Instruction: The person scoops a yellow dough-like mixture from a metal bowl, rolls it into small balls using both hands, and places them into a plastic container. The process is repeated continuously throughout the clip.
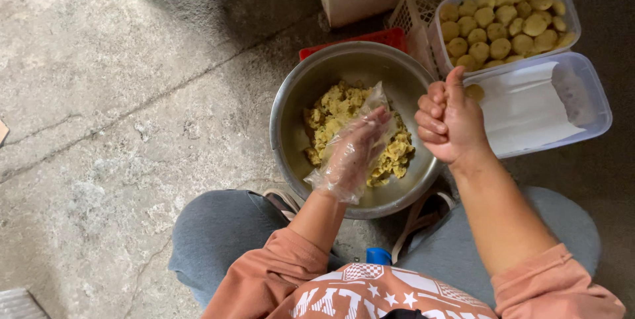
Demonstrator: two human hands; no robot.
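Dough (pixel 344 110) fills the steel bowl (pixel 291 94); balls (pixel 503 21) fill a tub (pixel 569 1); both hands clenched: left (pixel 350 153), right (pixel 450 124).

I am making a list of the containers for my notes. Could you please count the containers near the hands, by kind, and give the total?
Metal bowl with yellow crumbly dough, under the gloved left hand: 1
Clear plastic tubs: 2, one full of yellow dough balls, one lined with white paper, beside the closed right hand
Plastic baskets: 2, one white, one red
Total: 5
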